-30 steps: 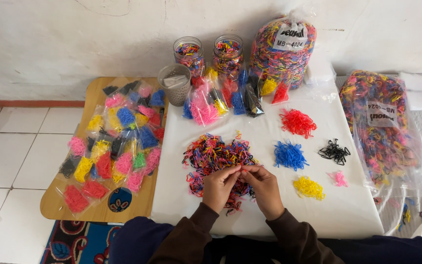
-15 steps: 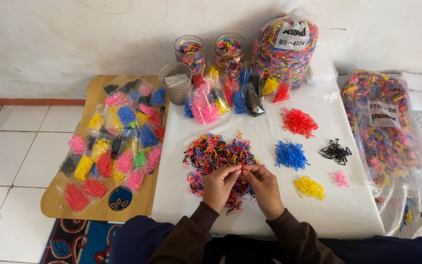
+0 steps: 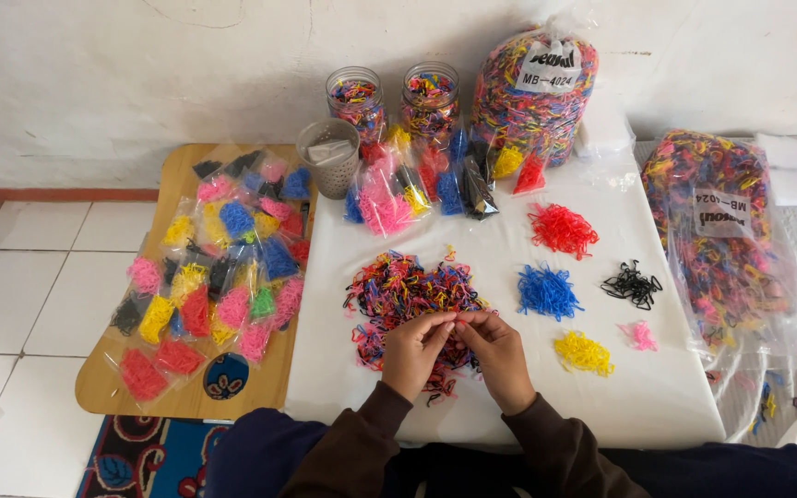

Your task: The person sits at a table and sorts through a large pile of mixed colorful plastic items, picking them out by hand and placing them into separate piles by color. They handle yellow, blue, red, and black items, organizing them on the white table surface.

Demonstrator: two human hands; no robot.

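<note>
White table (image 3: 509, 406) against a wall; both hands meet over the mixed pile (image 3: 408, 290) at centre, left hand (image 3: 412, 355) and right hand (image 3: 500, 355) pinching small bands. Sorted so far: red (image 3: 562, 229), blue (image 3: 546, 291), black (image 3: 632, 283), yellow (image 3: 584, 352), pink (image 3: 640, 335) heaps, all small; most of the pile looks unsorted

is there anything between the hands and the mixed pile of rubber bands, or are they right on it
Nothing visible stands between them. The left hand and right hand rest right over the near edge of the mixed pile of rubber bands on the white table, fingertips together over the bands. The sorted blue pile lies apart to the right.
</note>
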